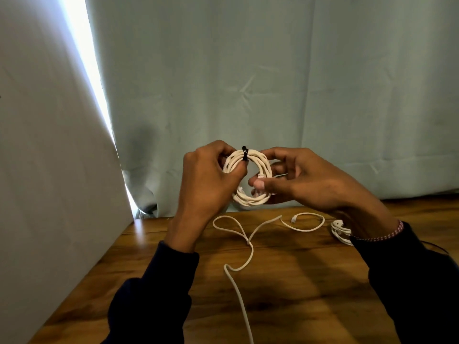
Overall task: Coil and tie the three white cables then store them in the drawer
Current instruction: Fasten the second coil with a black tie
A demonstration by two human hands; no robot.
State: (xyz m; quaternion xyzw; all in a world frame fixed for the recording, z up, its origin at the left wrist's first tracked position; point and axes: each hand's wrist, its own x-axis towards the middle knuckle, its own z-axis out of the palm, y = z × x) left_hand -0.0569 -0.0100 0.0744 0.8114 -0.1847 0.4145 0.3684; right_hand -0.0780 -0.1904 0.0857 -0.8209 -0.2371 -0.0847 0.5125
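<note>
Head view: both hands hold a coiled white cable (248, 177) upright above the wooden table (310, 281), in front of a pale green curtain (273, 83). The left hand (211, 180) grips the coil's 9 o'clock side, its fingers curled around the strands and its thumb just below a black tie (244, 153) wrapped at the coil's 12 o'clock. The right hand (305, 180) pinches the 3 o'clock side, thumb in front, fingers curled behind. On the table, at 6 o'clock from the coil, a loose white cable (248, 244) snakes toward the near edge. At 4 o'clock, another coiled cable (339, 229) lies partly hidden behind the right sleeve (409, 269). A white panel (49, 145) stands at 9 o'clock.
</note>
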